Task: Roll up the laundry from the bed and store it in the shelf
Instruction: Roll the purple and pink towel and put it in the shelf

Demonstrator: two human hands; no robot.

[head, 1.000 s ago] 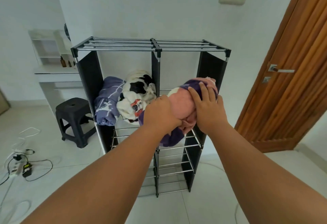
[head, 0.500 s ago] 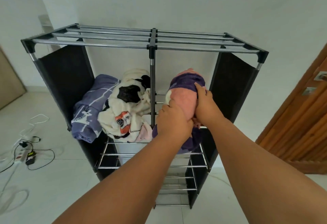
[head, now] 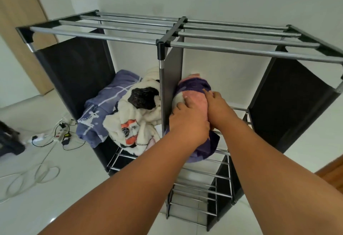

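Purple roll point(head: 194, 86): a rolled purple and pink cloth is seen in the upper right compartment of the shelf point(head: 241, 49). Its left side is pressed against the centre divider point(head: 172, 71).
Roll's edges: the far end lies close to the white wall point(head: 222, 2). The near end hangs over the front rod and droops below it.
Left hand point(head: 187, 121): it is laid over the front of the roll, with the fingers point(head: 181, 107) curled onto the pale pink face so that the cloth is gripped.
Right hand point(head: 219, 108): it is set against the roll's right side, just beside the left hand, with the fingers bent round the cloth and holding it.
Room to the right: bare rods point(head: 239, 108) are visible between the roll and the black right side panel point(head: 289, 101).
Room above: a tall gap is left between the roll and the top bars.
Upper left compartment: it is filled by a blue roll point(head: 104, 108) and a cream bundle point(head: 137, 116), which touch each other. The bundle reaches the divider.
Lower levels: only metal rods can be seen.
Floor point(head: 55, 207): a power strip point(head: 59, 134) and loose cables point(head: 37, 175) lie left of the shelf.
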